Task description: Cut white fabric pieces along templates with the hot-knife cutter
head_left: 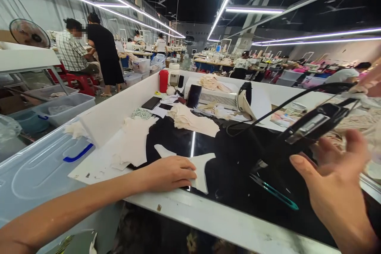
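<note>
- Left hand [171, 172] lies palm down on the white piece [204, 162], fingers stretched close together; no pinch shows.
- And there's the piece, on the black tabletop [229, 158] by the near edge, its points poking out past the hand.
- Light, even pressure looks right here: enough to stop a slide, without rucking the cloth.
- Over to the right hand [336, 182], blurred, thumb and fingers spread beside the black tool [327, 115]; contact, I can't tell.
- Those fingers would do best clear of its metal parts and the cable [285, 104].
- Teal snips [293, 205] lie just below the tool; worth minding the tip.
- Cloth stacks [193, 121] sit beyond, best left undisturbed.
</note>
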A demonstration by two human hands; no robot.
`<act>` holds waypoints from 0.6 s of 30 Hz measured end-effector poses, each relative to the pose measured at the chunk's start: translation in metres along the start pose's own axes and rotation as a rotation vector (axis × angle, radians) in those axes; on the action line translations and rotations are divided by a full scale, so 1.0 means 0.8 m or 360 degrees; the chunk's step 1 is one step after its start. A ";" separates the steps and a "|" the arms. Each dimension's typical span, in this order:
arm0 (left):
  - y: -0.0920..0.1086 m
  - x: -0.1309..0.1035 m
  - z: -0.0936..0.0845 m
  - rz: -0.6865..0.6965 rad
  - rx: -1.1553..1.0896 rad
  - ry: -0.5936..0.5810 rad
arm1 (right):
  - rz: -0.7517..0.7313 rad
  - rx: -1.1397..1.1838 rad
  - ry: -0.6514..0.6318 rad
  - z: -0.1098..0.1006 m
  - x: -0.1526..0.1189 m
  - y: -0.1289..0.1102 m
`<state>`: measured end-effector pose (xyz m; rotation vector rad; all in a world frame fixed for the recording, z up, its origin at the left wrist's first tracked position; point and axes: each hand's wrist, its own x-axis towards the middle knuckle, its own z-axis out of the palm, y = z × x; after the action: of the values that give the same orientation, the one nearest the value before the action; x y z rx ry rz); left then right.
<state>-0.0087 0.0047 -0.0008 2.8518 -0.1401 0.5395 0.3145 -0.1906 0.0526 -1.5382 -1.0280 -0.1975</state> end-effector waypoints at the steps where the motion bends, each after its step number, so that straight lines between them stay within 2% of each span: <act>1: 0.001 0.001 0.000 -0.0002 0.0007 0.0010 | 0.0095 0.0114 -0.0021 0.011 0.002 -0.006; 4: 0.007 0.008 0.006 0.0025 0.0047 0.0062 | 0.0150 0.0418 -0.0040 0.042 0.011 -0.023; 7: 0.018 0.018 0.015 0.0103 0.0129 0.0059 | 0.0255 0.0600 0.0025 0.062 0.018 -0.035; 10: 0.026 0.027 0.021 0.0198 0.0234 0.0007 | 0.0350 0.0705 0.0023 0.072 0.018 -0.045; 15: 0.027 0.033 0.028 0.0248 0.0281 -0.0035 | 0.0379 0.0943 -0.0197 0.081 0.004 -0.062; 18: 0.024 0.034 0.032 0.0265 0.0303 -0.0039 | 0.0386 0.0968 -0.0228 0.089 -0.011 -0.071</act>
<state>0.0230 -0.0217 -0.0097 3.0511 -0.3511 0.5791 0.2407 -0.1393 0.0682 -1.1101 -0.8921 0.3720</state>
